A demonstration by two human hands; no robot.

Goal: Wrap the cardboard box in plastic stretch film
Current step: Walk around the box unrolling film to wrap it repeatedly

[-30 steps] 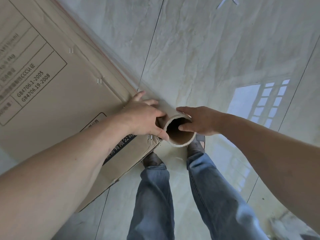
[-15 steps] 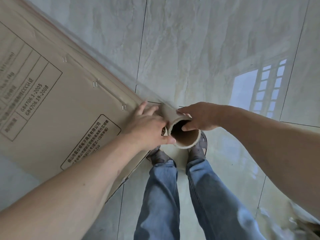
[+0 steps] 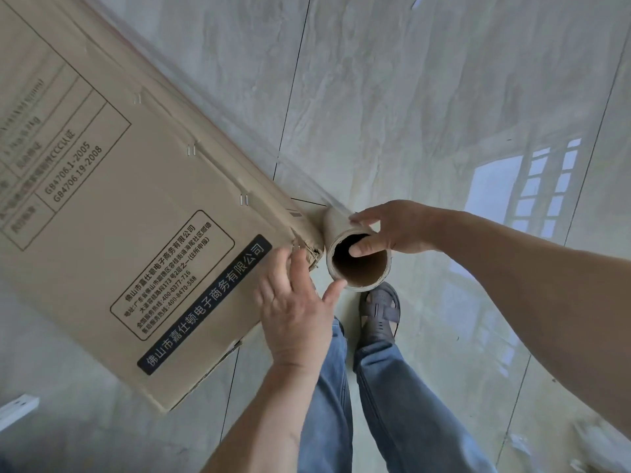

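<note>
Glossy marble floor tiles (image 3: 409,97), white bracket (image 3: 17,409) lower left

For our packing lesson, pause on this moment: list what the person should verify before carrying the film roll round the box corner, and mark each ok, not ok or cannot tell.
1. Right hand holds the roll, thumb inside the core: ok.
2. Left hand steadies the box at its corner, fingers flat: ok.
3. Roll sits close against the box corner: ok.
4. Film is already stuck to the box: cannot tell, only a faint sheen shows along the edge.
5. Box corner is sound: not ok, the cardboard is torn beside the roll.
6. Floor past the corner is free for stepping: ok as far as the view shows.
</note>
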